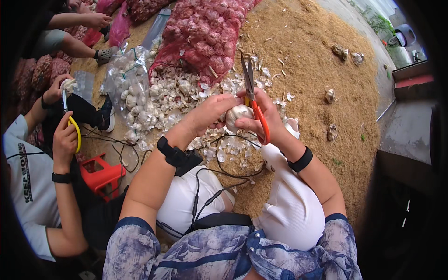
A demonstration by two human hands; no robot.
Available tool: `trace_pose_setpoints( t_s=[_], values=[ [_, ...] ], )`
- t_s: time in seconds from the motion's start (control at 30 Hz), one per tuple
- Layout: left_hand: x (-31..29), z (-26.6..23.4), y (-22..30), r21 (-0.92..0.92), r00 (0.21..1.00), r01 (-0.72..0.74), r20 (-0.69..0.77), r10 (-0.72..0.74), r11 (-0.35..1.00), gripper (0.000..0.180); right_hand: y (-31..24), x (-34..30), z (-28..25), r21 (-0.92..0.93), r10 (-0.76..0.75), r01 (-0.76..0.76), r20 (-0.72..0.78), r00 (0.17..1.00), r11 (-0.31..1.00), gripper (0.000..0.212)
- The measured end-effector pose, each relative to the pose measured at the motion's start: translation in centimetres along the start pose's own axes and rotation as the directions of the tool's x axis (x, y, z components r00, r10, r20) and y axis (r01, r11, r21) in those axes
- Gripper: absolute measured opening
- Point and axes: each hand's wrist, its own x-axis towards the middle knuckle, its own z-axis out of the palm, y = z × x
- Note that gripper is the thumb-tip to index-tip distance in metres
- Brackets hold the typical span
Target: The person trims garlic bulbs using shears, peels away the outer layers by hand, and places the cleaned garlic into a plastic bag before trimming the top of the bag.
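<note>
Between my two hands, above my lap, is a whitish garlic bulb (239, 116). My left hand (210, 112) closes on its left side with the fingers bent round it. From the other side my right hand (263, 114) presses the bulb with its thumb. That same hand also keeps a pair of scissors (260, 122) with orange-red handles; the blades point up and stand slightly apart. Just beyond my hands lies a heap of loose garlic bulbs and papery skins (182, 86). Part of the bulb is hidden behind my fingers.
A red mesh sack of garlic (200, 37) lies ahead, beside a clear plastic bag of bulbs (132, 88). To the left, a person (35, 186) holds garlic and yellow-handled scissors near a red stool (100, 175). Black cables (224, 175) cross my lap. Chaff (298, 56) covers the ground.
</note>
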Motion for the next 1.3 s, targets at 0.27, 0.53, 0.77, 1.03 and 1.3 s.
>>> trace_pose_setpoints(
  t_s=[0.27, 0.53, 0.77, 1.03, 1.3],
  values=[
    [1.6, -3.3, -3.2, 0.983, 0.815, 0.037, -0.134, 0.563, 0.181, 0.040, -0.9, 0.4, -0.2, 0.024, -0.017, 0.021, -0.169, 0.985, 0.999, 0.038],
    [-0.4, 1.1, 0.0, 0.085, 0.997, -0.040, -0.061, 0.045, 0.996, 0.047, -0.2, 0.6, 1.2, -0.383, -0.076, -0.056, -0.322, 0.944, 0.922, 0.031],
    [-0.8, 1.5, -0.1, -0.064, 1.000, 0.005, 0.009, -0.005, 0.998, 0.043, -0.1, 0.5, -0.9, -0.530, -0.165, -0.020, -0.299, 0.940, 0.848, 0.027],
    [-0.7, 1.1, -0.2, -0.113, 0.987, -0.066, -0.152, 0.049, 0.991, 0.045, -1.2, 1.0, -0.5, -0.128, -0.040, -0.007, -0.359, 0.932, 0.992, 0.042],
    [-0.9, 1.5, -0.2, -0.053, 0.993, -0.017, -0.114, 0.011, 0.998, 0.047, -0.8, 0.9, -2.3, -0.324, -0.087, -0.093, -0.501, 0.861, 0.942, 0.039]
  ],
)
